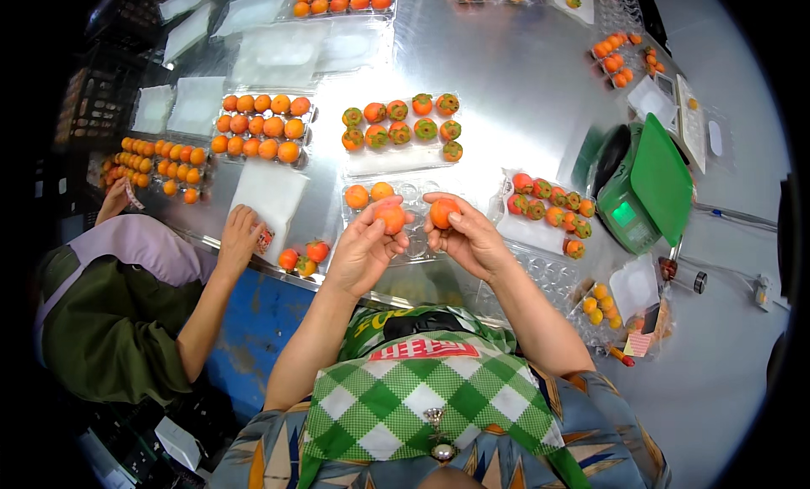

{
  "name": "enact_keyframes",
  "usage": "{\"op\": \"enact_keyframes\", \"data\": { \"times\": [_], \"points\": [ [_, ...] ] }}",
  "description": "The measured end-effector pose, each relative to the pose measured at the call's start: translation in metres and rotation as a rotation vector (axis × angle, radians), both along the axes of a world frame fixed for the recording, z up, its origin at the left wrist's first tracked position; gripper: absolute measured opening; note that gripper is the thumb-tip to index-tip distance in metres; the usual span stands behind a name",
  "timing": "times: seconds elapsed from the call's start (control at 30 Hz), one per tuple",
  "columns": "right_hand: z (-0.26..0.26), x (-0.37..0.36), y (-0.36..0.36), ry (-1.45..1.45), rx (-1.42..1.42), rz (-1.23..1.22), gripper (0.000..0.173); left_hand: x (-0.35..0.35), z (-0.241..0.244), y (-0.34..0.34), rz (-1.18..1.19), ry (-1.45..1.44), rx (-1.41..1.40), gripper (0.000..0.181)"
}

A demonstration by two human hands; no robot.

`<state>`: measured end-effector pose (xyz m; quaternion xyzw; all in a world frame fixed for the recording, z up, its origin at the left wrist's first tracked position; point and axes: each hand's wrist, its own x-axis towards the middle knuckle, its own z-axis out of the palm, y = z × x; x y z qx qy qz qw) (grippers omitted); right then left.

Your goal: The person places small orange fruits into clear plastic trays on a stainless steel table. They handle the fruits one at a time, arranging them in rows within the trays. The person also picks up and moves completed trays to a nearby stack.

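My left hand (361,255) holds an orange persimmon (390,219) between thumb and fingers. In my right hand (474,242) is another persimmon (445,212), held at the same height. Both hands are over a clear plastic tray (416,243) with round cups. Two persimmons (369,195) sit in its far left cups; my hands hide part of it. Just beyond, several persimmons (400,133) stand with green calyxes up in a second tray, whose near strip shows white liner (402,162). To the right, a tilted tray of persimmons (555,217) also shows calyxes.
A green weighing scale (658,179) stands at right. At left, a co-worker's hand (239,239) rests on a white foam liner (269,195), beside three loose persimmons (306,266). Filled persimmon trays (264,127) and more liners (278,49) lie farther back on the metal table (500,77).
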<state>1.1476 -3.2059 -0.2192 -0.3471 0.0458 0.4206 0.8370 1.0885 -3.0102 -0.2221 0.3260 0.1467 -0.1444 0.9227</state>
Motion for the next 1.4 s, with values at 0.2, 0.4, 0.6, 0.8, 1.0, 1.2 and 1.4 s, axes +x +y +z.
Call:
{"op": "enact_keyframes", "data": {
  "times": [0.2, 0.4, 0.6, 0.8, 1.0, 1.2, 1.4],
  "points": [
    [-0.01, -0.003, -0.005, -0.018, -0.024, 0.06, 0.045, -0.008, 0.005, 0.0, 0.019, 0.036, -0.183, 0.046],
    [-0.04, 0.008, 0.011, -0.622, -0.755, -0.019, 0.03, -0.021, -0.012, 0.009, 0.128, 0.051, -0.062, 0.046],
    [-0.044, 0.029, 0.039, -1.123, -1.106, 0.022, 0.033, -0.011, 0.009, 0.01, 0.109, 0.085, 0.032, 0.049],
    [-0.07, 0.031, 0.049, -1.32, -1.155, 0.058, 0.03, -0.006, 0.005, 0.009, 0.085, -0.011, 0.089, 0.049],
    [-0.05, 0.029, 0.041, -1.253, -1.076, 0.034, 0.027, 0.001, 0.007, 0.008, 0.082, -0.013, 0.043, 0.045],
    [0.008, 0.015, 0.028, -0.735, -0.521, 0.066, 0.036, 0.001, 0.001, 0.002, 0.064, 0.094, -0.119, 0.037],
    [0.012, -0.001, 0.017, -0.955, -0.542, 0.118, 0.043, -0.009, 0.0, -0.014, -0.067, 0.206, -0.082, 0.043]
  ]
}}
